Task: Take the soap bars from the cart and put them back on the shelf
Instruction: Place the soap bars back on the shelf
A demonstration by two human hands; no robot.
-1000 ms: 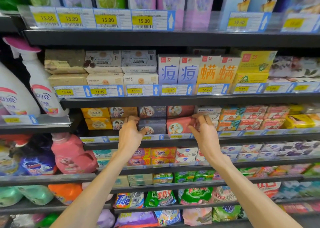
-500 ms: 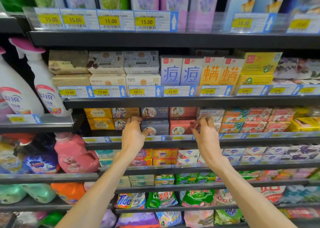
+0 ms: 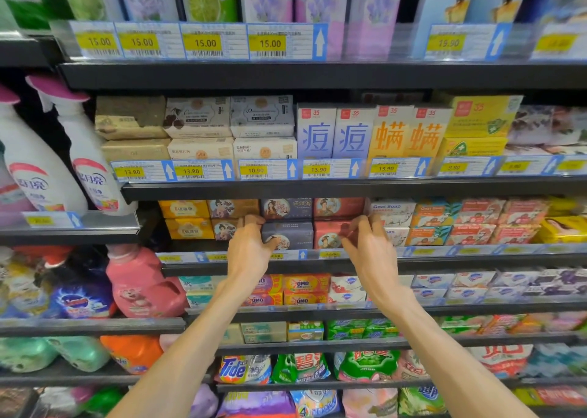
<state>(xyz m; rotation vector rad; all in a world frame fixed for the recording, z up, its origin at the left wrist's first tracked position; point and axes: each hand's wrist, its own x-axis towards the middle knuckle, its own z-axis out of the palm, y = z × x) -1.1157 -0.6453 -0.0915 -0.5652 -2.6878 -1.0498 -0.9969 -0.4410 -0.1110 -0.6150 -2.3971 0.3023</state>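
Two rows of soap boxes stand on the middle shelf (image 3: 317, 263). My left hand (image 3: 251, 249) pinches the left end of a dark purple soap box (image 3: 290, 233) in the lower row, with the thumb on its front and the fingers curled over its top corner. My right hand (image 3: 370, 249) pinches the right end of the red soap box (image 3: 328, 235) right beside it. Both boxes sit level on the shelf under matching purple (image 3: 287, 208) and red (image 3: 338, 206) boxes. The cart is out of view.
Yellow soap boxes (image 3: 187, 219) stand to the left and Goat Soap boxes (image 3: 392, 211) to the right. The shelf above (image 3: 317, 187) hangs low over the stacks. Spray bottles (image 3: 85, 151) and a pink detergent jug (image 3: 139, 284) stand at the left.
The red box was tilted in my right hand a second ago; it now sits straight in the lower row. Both hands stayed at the boxes' ends.
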